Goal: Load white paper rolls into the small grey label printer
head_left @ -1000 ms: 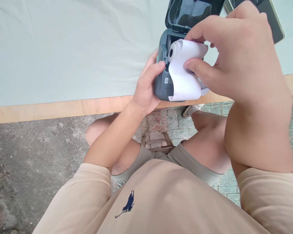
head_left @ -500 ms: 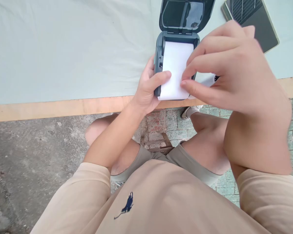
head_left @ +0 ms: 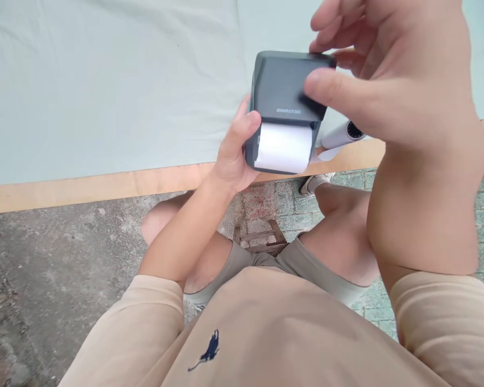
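Note:
A dark grey label printer (head_left: 292,88), with pale lettering on its lid, is held just over the table's front edge. The lid is down over the body. White label paper (head_left: 285,148) comes out from under its lower edge and lies across the front. My left hand (head_left: 237,145) grips the printer's left side, thumb on the near left corner. My right hand (head_left: 387,70) is at the lid's upper right, thumb pressed on top and fingertips at the far edge. A white roll (head_left: 339,135) with a dark core lies right of the printer, partly behind my right hand.
A pale cloth (head_left: 116,91) covers the table, leaving a bare wooden edge (head_left: 105,185) at the front. My knees are under that edge, with a small wooden stool (head_left: 264,242) between my legs. A dark object's corner shows at the far upper right.
The printer's raised lid has come down over the paper. My right hand has moved from the paper up to the lid. My left hand keeps its hold, its thumb now off the paper.

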Available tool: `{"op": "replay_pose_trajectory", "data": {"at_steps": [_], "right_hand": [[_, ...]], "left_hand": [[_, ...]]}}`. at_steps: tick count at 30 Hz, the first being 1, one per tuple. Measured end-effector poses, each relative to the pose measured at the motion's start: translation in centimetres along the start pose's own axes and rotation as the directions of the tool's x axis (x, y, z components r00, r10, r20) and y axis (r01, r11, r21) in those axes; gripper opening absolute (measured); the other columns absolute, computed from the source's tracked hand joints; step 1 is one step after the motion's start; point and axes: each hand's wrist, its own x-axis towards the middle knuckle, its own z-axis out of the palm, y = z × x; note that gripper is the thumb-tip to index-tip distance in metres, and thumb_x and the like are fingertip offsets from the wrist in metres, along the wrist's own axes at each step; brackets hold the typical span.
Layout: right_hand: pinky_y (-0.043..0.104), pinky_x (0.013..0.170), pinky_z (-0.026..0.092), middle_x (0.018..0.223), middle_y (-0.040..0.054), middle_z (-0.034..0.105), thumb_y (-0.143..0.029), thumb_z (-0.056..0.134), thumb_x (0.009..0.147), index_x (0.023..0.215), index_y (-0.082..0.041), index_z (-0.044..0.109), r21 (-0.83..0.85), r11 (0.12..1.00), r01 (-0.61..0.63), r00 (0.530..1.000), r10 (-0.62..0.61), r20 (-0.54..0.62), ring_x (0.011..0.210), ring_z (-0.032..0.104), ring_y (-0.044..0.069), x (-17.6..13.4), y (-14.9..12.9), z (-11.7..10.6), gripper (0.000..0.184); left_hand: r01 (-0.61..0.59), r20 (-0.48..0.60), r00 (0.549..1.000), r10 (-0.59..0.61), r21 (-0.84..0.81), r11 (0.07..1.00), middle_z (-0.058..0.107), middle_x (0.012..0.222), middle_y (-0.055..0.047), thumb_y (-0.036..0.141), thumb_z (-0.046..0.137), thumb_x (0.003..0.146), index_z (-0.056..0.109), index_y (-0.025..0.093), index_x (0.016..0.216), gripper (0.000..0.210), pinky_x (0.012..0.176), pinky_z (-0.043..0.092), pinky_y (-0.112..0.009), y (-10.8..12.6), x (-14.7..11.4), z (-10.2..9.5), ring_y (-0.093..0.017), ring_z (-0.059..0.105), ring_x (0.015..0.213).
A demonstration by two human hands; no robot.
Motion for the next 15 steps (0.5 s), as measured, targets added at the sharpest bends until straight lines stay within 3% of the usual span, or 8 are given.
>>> {"op": "replay_pose_trajectory", "data": {"at_steps": [2, 4, 7, 9, 12, 15], "right_hand": [[0.029, 0.093, 0.050, 0.119, -0.0017, 0.056, -0.031, 0.066, 0.078, 0.117, -0.027, 0.054, -0.058, 0.998, 0.001, 0.989, 0.008, 0.146, 0.106, 0.056, 0.014, -0.11, -0.11, 0.01, 0.040], [0.029, 0.086, 0.053, 0.117, -0.0025, 0.056, -0.037, 0.066, 0.077, 0.122, -0.031, 0.050, -0.123, 0.990, -0.065, 0.976, 0.089, 0.200, 0.100, 0.055, 0.014, -0.06, -0.27, 0.10, 0.048], [0.024, 0.064, 0.053, 0.105, 0.0006, 0.056, -0.043, 0.070, 0.072, 0.125, -0.033, 0.048, -0.188, 0.974, -0.125, 0.964, 0.164, 0.209, 0.088, 0.052, 0.014, 0.17, -0.56, 0.23, 0.058], [0.021, 0.055, 0.049, 0.101, 0.0011, 0.054, -0.042, 0.072, 0.070, 0.124, -0.034, 0.048, -0.196, 0.970, -0.146, 0.959, 0.188, 0.214, 0.082, 0.050, 0.013, 0.26, -0.69, 0.25, 0.060], [0.022, 0.054, 0.048, 0.103, 0.0003, 0.055, -0.039, 0.072, 0.069, 0.124, -0.036, 0.045, -0.173, 0.973, -0.154, 0.957, 0.191, 0.219, 0.080, 0.050, 0.013, 0.18, -0.64, 0.31, 0.062], [0.027, 0.064, 0.052, 0.112, 0.0008, 0.056, -0.042, 0.064, 0.076, 0.129, -0.034, 0.042, -0.144, 0.985, -0.097, 0.968, 0.127, 0.216, 0.089, 0.053, 0.016, -0.05, -0.23, 0.56, 0.058]], "left_hand": [[-0.002, -0.013, 1.000, 0.002, -0.002, 1.000, 0.070, 0.111, -0.003, 0.049, 0.057, 0.079, 0.062, 0.031, 0.111, 0.037, 0.092, 0.054, -0.041, -0.03, 0.03, 0.08, -0.028, 0.062, 0.115], [0.002, -0.063, 0.998, -0.001, 0.017, 1.000, 0.071, 0.107, -0.004, 0.049, 0.058, 0.079, 0.062, 0.028, 0.108, 0.036, 0.087, 0.055, -0.037, -0.18, 0.07, 0.05, -0.028, 0.063, 0.113], [0.008, -0.121, 0.993, -0.005, 0.029, 1.000, 0.070, 0.094, -0.003, 0.046, 0.062, 0.078, 0.061, 0.026, 0.105, 0.033, 0.077, 0.053, -0.032, -0.39, 0.15, -0.17, -0.026, 0.066, 0.103], [0.003, -0.099, 0.995, -0.002, 0.009, 1.000, 0.069, 0.090, -0.002, 0.041, 0.062, 0.079, 0.061, 0.027, 0.102, 0.027, 0.071, 0.051, -0.031, -0.34, 0.19, -0.25, -0.024, 0.067, 0.094], [-0.005, -0.061, 0.998, 0.004, -0.021, 1.000, 0.069, 0.092, -0.001, 0.039, 0.056, 0.083, 0.059, 0.028, 0.098, 0.019, 0.072, 0.052, -0.031, -0.01, 0.24, -0.14, -0.022, 0.066, 0.092], [0.011, -0.093, 0.996, -0.013, -0.017, 1.000, 0.069, 0.097, -0.004, 0.048, 0.043, 0.086, 0.059, 0.025, 0.097, 0.030, 0.083, 0.054, -0.033, 0.33, 0.27, 0.17, -0.025, 0.062, 0.112]]}}
